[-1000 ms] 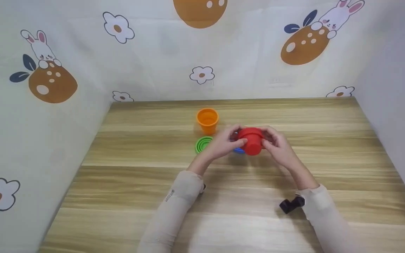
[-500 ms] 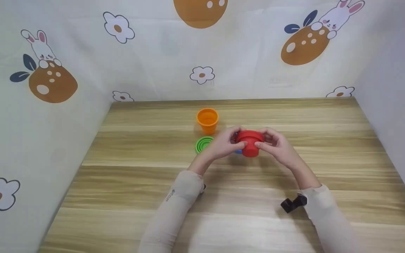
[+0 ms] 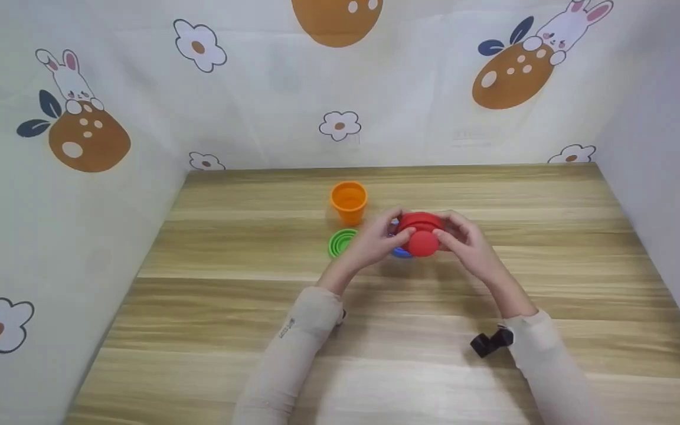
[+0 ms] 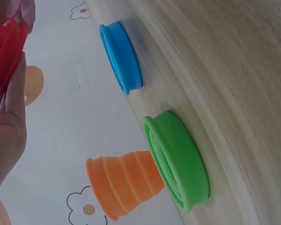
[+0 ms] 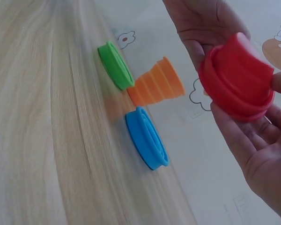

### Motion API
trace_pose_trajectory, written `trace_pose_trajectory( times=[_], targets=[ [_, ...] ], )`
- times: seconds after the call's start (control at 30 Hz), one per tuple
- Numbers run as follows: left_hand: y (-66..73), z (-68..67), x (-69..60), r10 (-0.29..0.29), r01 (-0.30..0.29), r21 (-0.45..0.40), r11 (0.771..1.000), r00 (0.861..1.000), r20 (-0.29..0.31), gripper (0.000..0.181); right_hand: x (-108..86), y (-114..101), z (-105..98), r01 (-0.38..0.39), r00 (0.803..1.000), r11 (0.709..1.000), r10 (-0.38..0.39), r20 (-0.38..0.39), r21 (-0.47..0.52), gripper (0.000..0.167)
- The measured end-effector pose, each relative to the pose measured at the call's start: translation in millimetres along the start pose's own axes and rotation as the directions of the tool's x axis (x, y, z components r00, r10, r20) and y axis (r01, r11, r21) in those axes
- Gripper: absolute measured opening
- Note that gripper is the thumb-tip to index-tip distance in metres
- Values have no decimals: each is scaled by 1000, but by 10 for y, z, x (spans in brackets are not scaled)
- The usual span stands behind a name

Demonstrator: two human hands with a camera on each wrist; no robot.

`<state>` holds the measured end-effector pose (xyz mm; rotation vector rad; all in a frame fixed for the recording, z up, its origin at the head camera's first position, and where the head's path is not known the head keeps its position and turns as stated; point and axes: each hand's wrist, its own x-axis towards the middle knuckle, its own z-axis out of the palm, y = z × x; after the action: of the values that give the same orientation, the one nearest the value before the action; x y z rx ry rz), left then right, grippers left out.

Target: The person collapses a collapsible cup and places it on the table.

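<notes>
Both hands hold a red collapsible cup (image 3: 422, 244) above the table. My left hand (image 3: 372, 241) grips its left side, and my right hand (image 3: 468, 248) grips the right, thumbs on the narrow part. The cup's round base faces the head camera. In the right wrist view, the partly folded red cup (image 5: 239, 77) has a wide outer ring around its narrower section. Beneath the hands lies a flattened blue collapsible cup (image 4: 122, 57), mostly hidden in the head view. A flattened green collapsible cup (image 3: 341, 242) lies left of it.
An orange collapsible cup (image 3: 349, 203) stands extended and upright behind the green one. Everything rests on a wood-grain table (image 3: 210, 330). Pale patterned walls (image 3: 269, 88) enclose its back and sides.
The red cup tilted down, showing more of its side, then tilted back up so its base faces the head camera. Both hands keep hold of it. The other cups stay put.
</notes>
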<state>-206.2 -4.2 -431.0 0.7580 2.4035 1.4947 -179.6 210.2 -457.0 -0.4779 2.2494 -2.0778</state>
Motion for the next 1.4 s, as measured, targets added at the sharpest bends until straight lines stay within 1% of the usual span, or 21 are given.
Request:
trace_pose_trajectory(
  times=[0.07, 0.13, 0.27, 0.4, 0.47, 0.53, 0.6, 0.73, 0.83, 0.9, 0.97, 1.13, 1.17, 1.23, 1.3, 1.4],
  targets=[
    [5, -5, -4, -19, 19, -12, 1000, 1000, -4, 27, -10, 7, -17, -12, 1000, 998, 11, 20, 54, 36],
    [11, -8, -7, -26, 25, -9, 1000, 1000, -12, 28, -16, 10, -33, -23, 999, 997, 20, 29, 77, 38],
    [19, -6, -4, -14, 14, 1, 1000, 999, -29, 27, -10, 11, -43, -35, 999, 996, 33, 27, 81, 39],
    [16, 5, 4, 10, -10, 2, 1000, 999, -42, 25, 2, 9, -20, -36, 999, 997, 36, 3, 74, 36],
    [16, 7, 6, 7, -7, -10, 1000, 999, -37, 25, 6, 5, -4, -27, 999, 997, 28, -16, 65, 34],
    [19, 5, 7, 4, -5, -39, 999, 1000, -25, 26, 10, -3, 11, -20, 999, 998, 22, -39, 52, 33],
    [19, -4, 4, -4, 4, -95, 995, 1000, -1, 26, 12, -18, 24, -13, 998, 1000, 14, -69, 26, 32],
    [-11, -30, -5, 10, 2, -210, 978, 999, 54, 30, 19, -45, 37, -19, 992, 999, 13, -126, -39, 30],
    [-24, -38, -11, 17, 1, -251, 968, 997, 70, 33, 23, -63, 53, -17, 988, 996, 3, -153, -88, 29],
    [-17, -38, -14, 8, 8, -246, 969, 998, 63, 33, 22, -64, 61, -8, 988, 995, -8, -155, -102, 29],
    [-4, -34, -15, -8, 18, -225, 974, 999, 45, 32, 16, -59, 60, 11, 990, 996, -23, -138, -85, 29],
    [3, -31, -12, -37, 37, -169, 985, 999, 2, 31, -20, -28, 34, 57, 998, 998, -55, -30, 41, 35],
    [5, -31, -13, -39, 38, -158, 987, 999, -4, 31, -27, -22, 29, 60, 998, 997, -60, -11, 56, 37],
    [12, -29, -14, -26, 24, -152, 988, 1000, -13, 31, -36, -14, 25, 58, 998, 996, -60, 14, 71, 41],
    [16, -21, -12, -10, 7, -145, 989, 1000, -16, 30, -36, -11, 31, 54, 998, 997, -55, 15, 64, 43],
    [26, -2, -3, 9, -11, -149, 989, 1000, -19, 29, -24, -16, 50, 34, 999, 999, -34, -20, 18, 44]
  ],
)
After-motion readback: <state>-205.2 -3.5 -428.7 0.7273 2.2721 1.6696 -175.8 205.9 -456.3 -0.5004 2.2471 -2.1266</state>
